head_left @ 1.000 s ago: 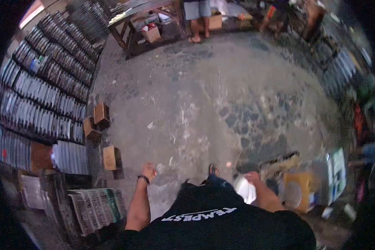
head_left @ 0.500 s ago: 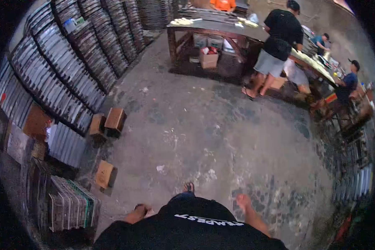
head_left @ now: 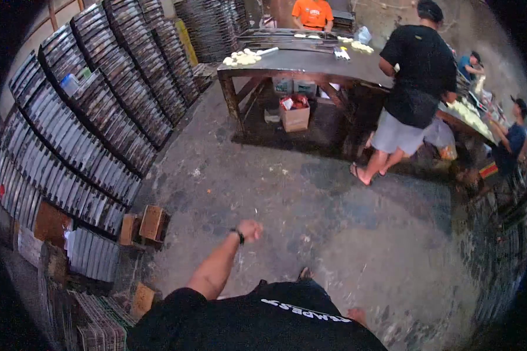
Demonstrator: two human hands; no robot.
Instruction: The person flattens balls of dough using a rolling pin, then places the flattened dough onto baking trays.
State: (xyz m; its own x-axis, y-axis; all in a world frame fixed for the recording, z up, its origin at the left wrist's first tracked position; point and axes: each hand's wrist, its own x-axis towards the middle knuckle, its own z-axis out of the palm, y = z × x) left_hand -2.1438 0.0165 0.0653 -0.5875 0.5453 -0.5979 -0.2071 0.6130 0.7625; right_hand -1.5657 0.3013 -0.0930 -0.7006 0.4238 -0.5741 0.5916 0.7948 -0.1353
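My left hand [head_left: 250, 230] is swung forward over the concrete floor [head_left: 310, 205], with a dark band [head_left: 237, 236] on its wrist. Its fingers are loosely curled and nothing shows in them. Low beside my black shirt [head_left: 257, 322] is my right hand [head_left: 357, 316], small and partly hidden by the body, so its fingers cannot be made out. Neither hand touches any object. One of my feet [head_left: 305, 273] shows below the shirt's edge.
Tall stacks of trays [head_left: 70, 123] line the left side. Small wooden boxes [head_left: 153, 222] stand beside them. Ahead is a worktable [head_left: 316, 67] bearing pale dough pieces [head_left: 243, 57]. A person in black [head_left: 418, 76] stands there; others work behind and at the right.
My left hand has swung forward and up, while my right hand has drawn back toward my body. The worktable and the person in black appear nearer; the wooden boxes sit lower in view.
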